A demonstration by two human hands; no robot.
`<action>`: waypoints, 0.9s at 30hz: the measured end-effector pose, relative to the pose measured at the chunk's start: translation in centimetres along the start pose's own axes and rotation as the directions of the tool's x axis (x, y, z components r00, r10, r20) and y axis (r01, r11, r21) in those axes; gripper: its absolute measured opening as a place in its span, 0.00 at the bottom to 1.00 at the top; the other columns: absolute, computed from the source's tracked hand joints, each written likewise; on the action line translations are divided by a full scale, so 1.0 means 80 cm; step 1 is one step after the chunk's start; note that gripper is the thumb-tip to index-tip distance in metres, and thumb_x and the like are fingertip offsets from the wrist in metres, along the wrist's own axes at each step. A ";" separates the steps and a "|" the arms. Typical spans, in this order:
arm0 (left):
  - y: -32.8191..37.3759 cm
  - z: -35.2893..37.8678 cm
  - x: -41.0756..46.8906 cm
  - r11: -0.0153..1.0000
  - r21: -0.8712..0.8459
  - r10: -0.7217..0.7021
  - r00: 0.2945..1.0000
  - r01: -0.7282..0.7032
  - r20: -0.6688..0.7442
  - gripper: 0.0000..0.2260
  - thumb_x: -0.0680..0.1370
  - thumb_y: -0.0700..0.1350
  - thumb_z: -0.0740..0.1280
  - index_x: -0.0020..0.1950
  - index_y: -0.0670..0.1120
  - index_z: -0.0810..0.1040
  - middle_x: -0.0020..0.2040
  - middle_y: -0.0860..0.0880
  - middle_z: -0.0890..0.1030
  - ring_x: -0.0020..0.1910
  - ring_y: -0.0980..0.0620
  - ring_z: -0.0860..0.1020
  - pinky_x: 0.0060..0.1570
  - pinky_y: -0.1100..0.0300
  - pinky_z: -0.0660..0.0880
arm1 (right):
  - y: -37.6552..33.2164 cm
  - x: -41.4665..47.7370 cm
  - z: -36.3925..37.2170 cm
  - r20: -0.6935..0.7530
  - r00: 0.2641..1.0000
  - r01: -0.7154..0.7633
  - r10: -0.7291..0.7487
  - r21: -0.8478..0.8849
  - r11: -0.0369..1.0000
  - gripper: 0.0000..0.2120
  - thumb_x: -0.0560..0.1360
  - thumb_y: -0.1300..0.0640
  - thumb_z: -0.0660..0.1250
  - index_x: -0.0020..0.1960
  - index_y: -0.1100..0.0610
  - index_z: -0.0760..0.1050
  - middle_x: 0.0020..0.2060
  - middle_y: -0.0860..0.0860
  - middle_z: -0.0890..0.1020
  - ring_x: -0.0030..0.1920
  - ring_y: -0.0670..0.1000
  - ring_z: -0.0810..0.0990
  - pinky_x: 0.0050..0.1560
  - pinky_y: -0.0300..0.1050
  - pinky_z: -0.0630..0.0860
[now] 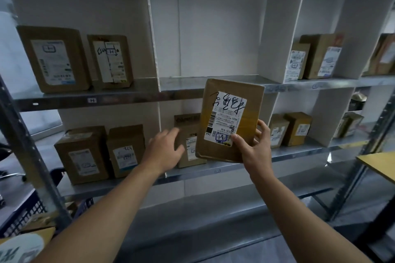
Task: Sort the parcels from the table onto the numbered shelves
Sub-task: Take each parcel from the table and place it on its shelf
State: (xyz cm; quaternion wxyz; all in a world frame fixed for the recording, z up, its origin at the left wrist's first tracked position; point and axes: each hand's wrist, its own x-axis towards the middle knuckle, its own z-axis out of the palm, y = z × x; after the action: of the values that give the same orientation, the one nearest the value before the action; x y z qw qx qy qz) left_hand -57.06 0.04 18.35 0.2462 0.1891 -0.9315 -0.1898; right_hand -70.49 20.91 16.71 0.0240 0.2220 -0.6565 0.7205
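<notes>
Right hand (254,151) pinches lower corner of parcel (228,119), upright above the grip; left hand (164,151) loose, empty.

Both bare arms stretched forward; left hand (164,151) was open, fingers relaxed; right hand (254,149) pinched parcel (229,117) between thumb and fingers.
</notes>
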 end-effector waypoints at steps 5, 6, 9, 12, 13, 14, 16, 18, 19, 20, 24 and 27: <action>0.004 -0.009 -0.008 1.000 -0.015 0.006 1.000 -0.006 -0.004 0.22 0.78 0.50 0.66 0.72 0.52 0.68 0.64 0.49 0.75 0.64 0.49 0.73 0.64 0.46 0.72 | -0.017 -0.007 -0.002 -0.010 0.999 0.038 -0.038 -0.007 0.999 0.36 0.69 0.47 0.78 0.69 0.37 0.61 0.66 0.49 0.74 0.63 0.52 0.78 0.57 0.59 0.81; 0.006 -0.012 -0.007 1.000 -0.016 0.008 1.000 -0.008 -0.012 0.22 0.78 0.50 0.66 0.72 0.52 0.68 0.65 0.50 0.75 0.64 0.49 0.73 0.64 0.47 0.72 | -0.021 -0.006 -0.002 -0.012 0.999 0.042 -0.042 -0.003 0.999 0.37 0.67 0.44 0.78 0.69 0.36 0.61 0.66 0.49 0.74 0.63 0.52 0.78 0.57 0.59 0.81; 0.013 -0.023 0.000 1.000 -0.010 0.023 0.998 -0.024 -0.050 0.22 0.78 0.49 0.66 0.72 0.53 0.68 0.65 0.50 0.75 0.65 0.49 0.72 0.65 0.47 0.71 | -0.036 -0.001 -0.001 -0.009 0.998 0.060 -0.060 0.006 0.998 0.40 0.61 0.37 0.77 0.68 0.33 0.61 0.66 0.49 0.74 0.64 0.53 0.77 0.57 0.60 0.81; 0.020 -0.034 0.010 0.998 -0.006 0.061 0.994 -0.061 -0.088 0.22 0.78 0.49 0.66 0.71 0.52 0.68 0.65 0.50 0.75 0.65 0.49 0.72 0.65 0.47 0.71 | -0.050 0.011 0.001 -0.006 0.997 0.075 -0.075 0.026 0.997 0.40 0.62 0.38 0.77 0.68 0.32 0.61 0.67 0.49 0.73 0.64 0.54 0.77 0.57 0.60 0.81; 0.021 -0.037 0.015 0.997 -0.007 0.071 0.993 -0.072 -0.100 0.22 0.78 0.49 0.66 0.71 0.52 0.68 0.65 0.50 0.74 0.65 0.49 0.72 0.65 0.47 0.71 | -0.054 0.017 0.002 -0.004 0.997 0.081 -0.081 0.041 0.996 0.39 0.63 0.39 0.77 0.68 0.32 0.60 0.67 0.48 0.73 0.64 0.53 0.77 0.57 0.60 0.81; 0.022 -0.039 0.020 0.997 -0.008 0.079 0.991 -0.081 -0.112 0.22 0.78 0.49 0.67 0.71 0.52 0.68 0.65 0.50 0.74 0.65 0.50 0.72 0.64 0.48 0.72 | -0.058 0.022 0.003 -0.004 0.996 0.087 -0.087 0.053 0.995 0.38 0.65 0.42 0.77 0.69 0.33 0.60 0.66 0.47 0.73 0.64 0.53 0.77 0.57 0.60 0.81; 0.025 -0.041 0.031 0.996 -0.011 0.091 0.986 -0.093 -0.138 0.22 0.77 0.49 0.67 0.71 0.53 0.68 0.64 0.51 0.75 0.64 0.51 0.73 0.63 0.49 0.73 | -0.066 0.036 0.006 -0.005 0.995 0.100 -0.100 0.074 0.992 0.37 0.69 0.46 0.77 0.69 0.34 0.60 0.63 0.44 0.73 0.63 0.51 0.77 0.56 0.58 0.82; 0.029 -0.043 0.043 0.995 -0.006 0.098 0.982 -0.100 -0.164 0.21 0.77 0.49 0.67 0.70 0.54 0.69 0.63 0.51 0.75 0.63 0.51 0.73 0.61 0.49 0.74 | -0.073 0.051 0.010 0.000 0.994 0.113 -0.113 0.103 0.988 0.35 0.70 0.48 0.77 0.68 0.33 0.60 0.61 0.43 0.73 0.62 0.50 0.78 0.55 0.58 0.82; 0.031 -0.044 0.049 0.995 0.002 0.102 0.979 -0.104 -0.177 0.20 0.77 0.50 0.67 0.69 0.54 0.69 0.63 0.51 0.75 0.62 0.51 0.74 0.61 0.49 0.75 | -0.078 0.060 0.013 0.007 0.992 0.121 -0.123 0.120 0.985 0.35 0.71 0.49 0.77 0.68 0.33 0.60 0.61 0.43 0.74 0.61 0.50 0.78 0.55 0.58 0.82; 0.034 -0.045 0.056 0.994 0.009 0.108 0.975 -0.108 -0.193 0.20 0.78 0.50 0.67 0.69 0.54 0.69 0.62 0.51 0.76 0.61 0.52 0.74 0.60 0.49 0.75 | -0.082 0.070 0.016 0.013 0.991 0.131 -0.133 0.132 0.983 0.34 0.71 0.49 0.77 0.67 0.32 0.61 0.61 0.43 0.74 0.61 0.51 0.79 0.55 0.58 0.82; 0.045 -0.053 0.084 0.992 0.009 0.127 0.953 -0.129 -0.275 0.20 0.77 0.49 0.68 0.68 0.53 0.71 0.62 0.51 0.76 0.61 0.51 0.75 0.60 0.50 0.76 | -0.102 0.121 0.027 0.022 0.981 0.188 -0.193 0.139 0.972 0.34 0.71 0.49 0.77 0.67 0.32 0.61 0.61 0.42 0.74 0.60 0.50 0.80 0.55 0.58 0.82; 0.051 -0.060 0.105 0.993 0.025 0.114 0.940 -0.113 -0.322 0.20 0.78 0.48 0.67 0.69 0.52 0.70 0.63 0.51 0.76 0.62 0.51 0.75 0.61 0.51 0.75 | -0.112 0.163 0.036 0.047 0.971 0.226 -0.233 0.111 0.968 0.34 0.71 0.46 0.77 0.68 0.32 0.60 0.59 0.39 0.74 0.61 0.50 0.79 0.56 0.59 0.82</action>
State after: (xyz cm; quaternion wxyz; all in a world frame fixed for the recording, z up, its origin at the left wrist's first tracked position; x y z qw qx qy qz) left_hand -62.33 -1.45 27.28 0.4051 0.1643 -0.8886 -0.1391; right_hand -78.49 16.02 29.81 0.0761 0.3187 -0.5880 0.7395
